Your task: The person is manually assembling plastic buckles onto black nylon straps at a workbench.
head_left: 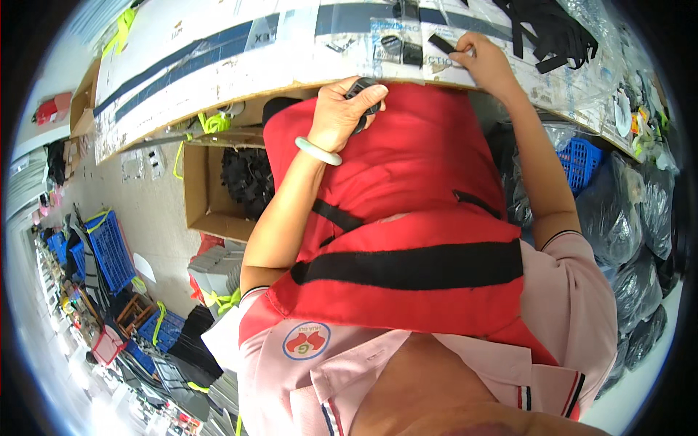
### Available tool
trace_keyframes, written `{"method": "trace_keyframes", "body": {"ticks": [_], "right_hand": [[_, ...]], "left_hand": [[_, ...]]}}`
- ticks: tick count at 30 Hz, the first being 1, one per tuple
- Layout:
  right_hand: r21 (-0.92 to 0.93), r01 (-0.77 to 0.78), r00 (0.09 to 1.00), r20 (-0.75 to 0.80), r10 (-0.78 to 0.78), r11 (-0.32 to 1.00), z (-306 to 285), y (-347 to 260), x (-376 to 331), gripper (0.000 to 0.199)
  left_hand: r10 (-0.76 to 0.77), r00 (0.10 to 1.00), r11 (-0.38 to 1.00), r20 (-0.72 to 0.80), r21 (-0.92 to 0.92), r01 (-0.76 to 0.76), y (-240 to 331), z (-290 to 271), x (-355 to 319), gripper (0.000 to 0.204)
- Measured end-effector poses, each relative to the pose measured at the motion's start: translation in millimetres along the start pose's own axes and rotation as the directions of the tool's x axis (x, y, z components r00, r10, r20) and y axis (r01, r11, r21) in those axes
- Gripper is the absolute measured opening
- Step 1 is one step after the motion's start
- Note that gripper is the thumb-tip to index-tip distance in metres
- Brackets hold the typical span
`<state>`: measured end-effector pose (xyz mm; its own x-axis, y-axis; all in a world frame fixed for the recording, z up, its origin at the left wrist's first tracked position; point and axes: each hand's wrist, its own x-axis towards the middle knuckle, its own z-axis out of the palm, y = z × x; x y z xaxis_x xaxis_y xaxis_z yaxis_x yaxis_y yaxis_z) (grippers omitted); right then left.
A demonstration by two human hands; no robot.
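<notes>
My left hand (342, 109) is at the front edge of the table, closed around a black plastic piece (361, 89) that looks like a buckle; the fingers hide part of it. My right hand (481, 62) rests over the tabletop, pinching the end of a short black strap (440, 43). Between the hands lie a black buckle (392, 48) and, beside it, another small black piece (412, 54). Farther back is one more black part (407, 9), cut off by the upper edge. A pile of black straps (556, 36) lies to the right of my right hand.
The taped white table (196, 80) spans the view ahead. Below it at left stands a cardboard box (200, 192) of black pieces (243, 178). At right are a blue basket (579, 163) and several dark plastic bags (611, 211). Blue crates (110, 251) stand on the left floor.
</notes>
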<state>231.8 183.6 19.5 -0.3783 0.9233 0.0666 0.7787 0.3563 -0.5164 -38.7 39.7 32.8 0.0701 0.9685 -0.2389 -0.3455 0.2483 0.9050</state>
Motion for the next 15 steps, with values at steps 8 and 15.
{"method": "trace_keyframes", "body": {"ticks": [8, 15], "right_hand": [[0.592, -0.166, 0.927, 0.366, -0.08, 0.789, -4, -126, -60, 0.03], [0.581, -0.207, 0.756, 0.606, -0.247, 0.787, 23, -134, -61, 0.015]], "left_hand": [[0.074, 0.997, 0.973, -0.039, 0.224, -0.063, -16, -4, -35, 0.02], [-0.035, 0.994, 0.965, 0.103, 0.261, 0.007, -24, -4, -47, 0.017]]}}
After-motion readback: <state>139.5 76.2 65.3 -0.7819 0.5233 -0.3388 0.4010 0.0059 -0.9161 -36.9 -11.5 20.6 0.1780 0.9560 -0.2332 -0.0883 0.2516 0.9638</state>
